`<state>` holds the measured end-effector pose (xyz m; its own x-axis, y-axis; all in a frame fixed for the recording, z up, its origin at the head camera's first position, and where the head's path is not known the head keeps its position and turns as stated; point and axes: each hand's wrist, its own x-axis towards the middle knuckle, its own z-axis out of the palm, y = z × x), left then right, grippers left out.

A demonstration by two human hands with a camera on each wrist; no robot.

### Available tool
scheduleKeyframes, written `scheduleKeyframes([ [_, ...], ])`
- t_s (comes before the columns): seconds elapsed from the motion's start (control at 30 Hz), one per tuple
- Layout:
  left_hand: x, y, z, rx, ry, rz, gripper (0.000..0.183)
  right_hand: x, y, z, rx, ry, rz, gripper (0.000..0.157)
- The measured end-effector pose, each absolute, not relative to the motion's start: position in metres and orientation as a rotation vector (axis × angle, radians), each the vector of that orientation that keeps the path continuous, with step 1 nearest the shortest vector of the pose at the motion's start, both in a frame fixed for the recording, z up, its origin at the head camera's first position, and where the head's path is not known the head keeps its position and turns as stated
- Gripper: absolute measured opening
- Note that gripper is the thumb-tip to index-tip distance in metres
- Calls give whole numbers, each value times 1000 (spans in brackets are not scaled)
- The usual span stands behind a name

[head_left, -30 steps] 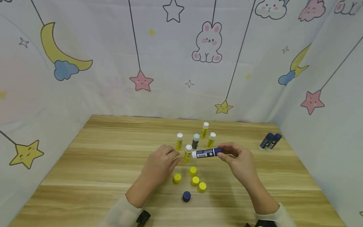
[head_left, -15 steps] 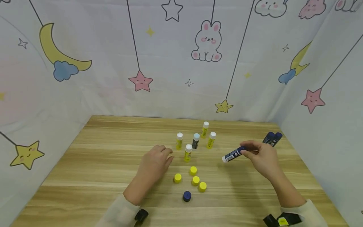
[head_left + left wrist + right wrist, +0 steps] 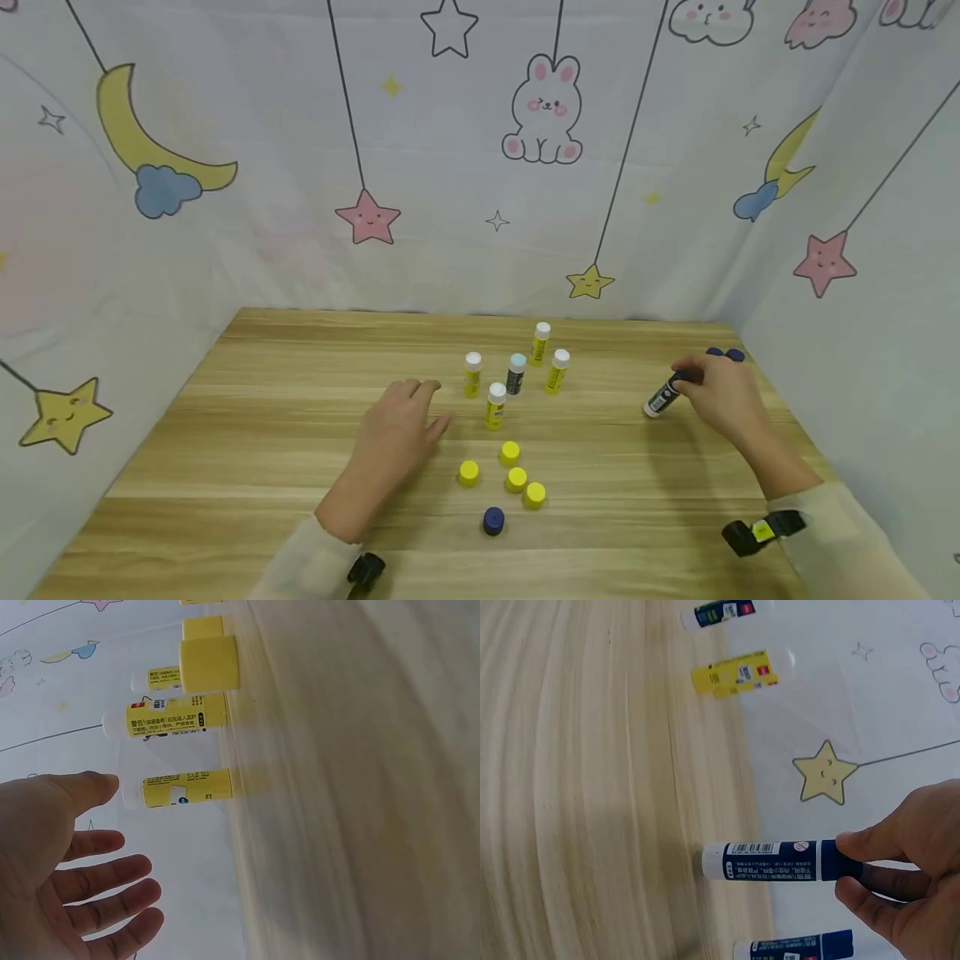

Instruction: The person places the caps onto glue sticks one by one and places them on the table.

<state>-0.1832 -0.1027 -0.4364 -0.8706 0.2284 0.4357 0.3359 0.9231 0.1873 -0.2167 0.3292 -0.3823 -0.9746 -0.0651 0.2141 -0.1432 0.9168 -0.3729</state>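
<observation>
My right hand [image 3: 726, 398] pinches a navy glue stick [image 3: 663, 398] by its cap between thumb and fingers. The stick leans in the head view, its white base low over the table; whether it touches the wood I cannot tell. Just behind this hand stand two navy capped glue sticks [image 3: 735, 356], mostly hidden. My left hand [image 3: 397, 427] holds nothing, its fingers spread in the left wrist view. To its right are several yellow glue sticks [image 3: 495, 408] with white tops and a dark glue stick [image 3: 515, 375] with a pale blue top, all upright.
Several yellow caps [image 3: 516, 480] and a navy cap [image 3: 493, 522] lie on the wooden table [image 3: 225, 467], in front of the upright sticks. A white curtain [image 3: 435, 150] with printed stars and moons hangs behind the table and along both sides.
My right hand has carried the navy glue stick from the middle to the right, tilting it from level toward upright. My left hand has drawn back left from the yellow sticks, its fingers now spread.
</observation>
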Motion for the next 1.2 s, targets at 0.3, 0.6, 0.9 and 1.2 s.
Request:
scheduleKeyframes([
  [0.3, -184, -106, -435, -386, -2673, -374, 46, -237, 338, -387, 115, -2886, 403, 24],
  [0.6, -184, -107, -438, -338, -2704, -402, 46, -249, 340, -388, 122, -2890, 308, 26],
  [0.9, -186, -103, -437, -305, -2790, -429, 49, -251, 345, -391, 149, -2833, 262, 26],
  [1.2, -186, -97, -436, -308, -2809, -471, 49, -251, 346, -393, 143, -2803, 281, 26],
])
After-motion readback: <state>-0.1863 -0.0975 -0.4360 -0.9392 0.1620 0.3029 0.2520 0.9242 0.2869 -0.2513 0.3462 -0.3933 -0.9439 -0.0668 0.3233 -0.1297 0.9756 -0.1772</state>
